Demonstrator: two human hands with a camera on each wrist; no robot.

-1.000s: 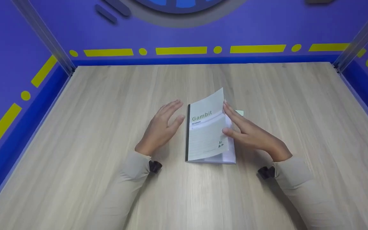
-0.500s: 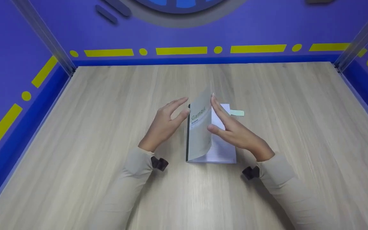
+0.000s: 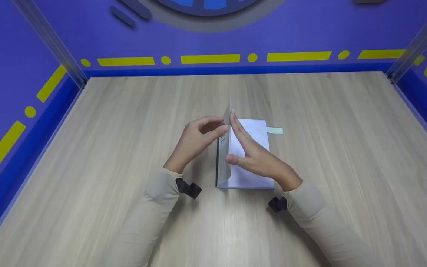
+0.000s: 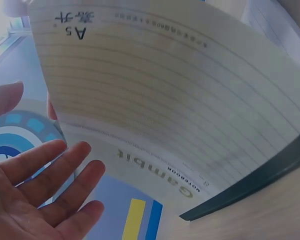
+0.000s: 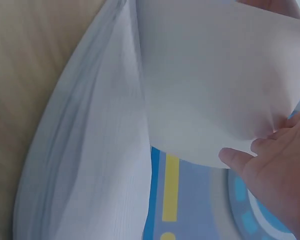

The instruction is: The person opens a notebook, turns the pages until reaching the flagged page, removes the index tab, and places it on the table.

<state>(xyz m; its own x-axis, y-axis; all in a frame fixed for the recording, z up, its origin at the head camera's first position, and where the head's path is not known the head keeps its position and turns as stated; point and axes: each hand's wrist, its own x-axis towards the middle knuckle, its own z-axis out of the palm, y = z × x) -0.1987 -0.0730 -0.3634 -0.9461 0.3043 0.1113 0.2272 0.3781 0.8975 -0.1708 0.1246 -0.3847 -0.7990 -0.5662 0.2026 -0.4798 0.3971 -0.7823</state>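
Observation:
A paper notebook lies on the table with its front cover raised nearly upright along the dark spine. The cover reads "Gambit NOTEBOOK" in the left wrist view, and white pages show in the right wrist view. My right hand has its fingers extended, pressing the inner side of the cover near its free edge. On the outer side is my left hand, fingers spread and loosely bent, thumb apart from them. Its fingertips are at the cover's edge; whether they touch it I cannot tell.
A pale green paper tab sticks out from the notebook's right side. The wood-grain table is bounded by blue-purple walls at the back and sides. Each wrist bears a small black camera.
The right hand has moved left, swinging the cover from a low slant to nearly upright and baring the white page. The left hand has edged right, up to the cover.

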